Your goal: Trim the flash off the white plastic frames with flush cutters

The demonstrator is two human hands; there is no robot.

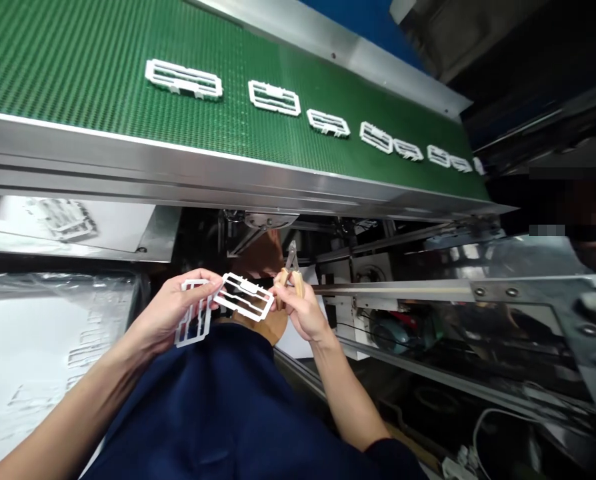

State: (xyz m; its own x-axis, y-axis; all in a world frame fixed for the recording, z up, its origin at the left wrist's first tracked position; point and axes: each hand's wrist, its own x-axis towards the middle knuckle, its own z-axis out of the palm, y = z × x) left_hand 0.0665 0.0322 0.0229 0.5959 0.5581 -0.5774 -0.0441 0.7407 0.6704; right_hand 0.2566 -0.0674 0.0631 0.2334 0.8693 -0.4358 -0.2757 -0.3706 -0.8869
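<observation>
- Left hand (179, 304): closed on two frames; thumb and fingers pinch the first frame (249, 287) by one end, presumably to keep its bars exposed. The second frame (200, 319) lies across the fingers, seemingly kept aside.
- Right hand (303, 309): wrapped round the cutters (291, 263), blades toward the belt (103, 80), probably freeing the fingertips at the first frame's other end.
- First frame: between both hands, tilted.
- Belt: carries more frames (274, 98) in a row, likely for easy reach.

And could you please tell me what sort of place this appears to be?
Probably a factory production line: similar white frames lie along a green conveyor belt with metal edging, and the right hand holds a pliers-like tool.
</observation>
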